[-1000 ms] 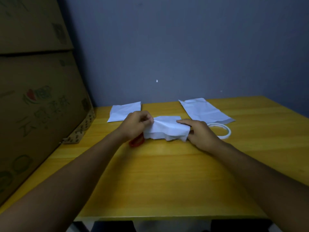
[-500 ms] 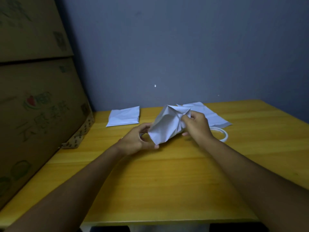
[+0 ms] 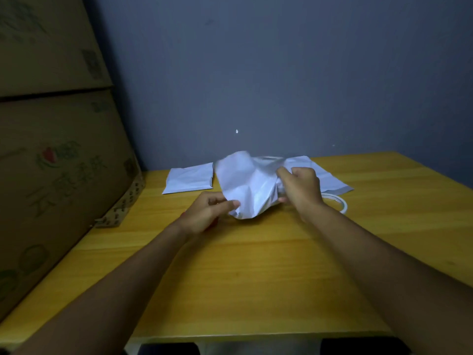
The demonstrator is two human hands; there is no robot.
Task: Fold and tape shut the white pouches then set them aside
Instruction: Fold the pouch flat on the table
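You held one white pouch [image 3: 249,187] up between your two hands, lifted above the yellow wooden table [image 3: 256,265], near its far middle part. The pouch was crumpled and puffed, with its upper part rising toward the wall [image 3: 281,73] and its lower edge hanging just over the table surface.

Your left hand [image 3: 207,213] pinched the lower left corner of the pouch — the thumb and the curled fingers closed on the edge. Your right hand [image 3: 300,189] gripped the right side of the same pouch, with the fingers curled round the bunched material. Both forearms reached forward from the near edge of the table.

A second white pouch [image 3: 189,178] lay flat on the table at the far left, near the wall and apart from your hands. A third white pouch [image 3: 330,179] lay flat at the far right, partly hidden behind your right hand and the held pouch. A white tape roll [image 3: 341,203] lay on the table just beside your right wrist — only a part of its ring was visible.

Large cardboard boxes [image 3: 56,149] stood in a stack at the left side, touching the table edge.
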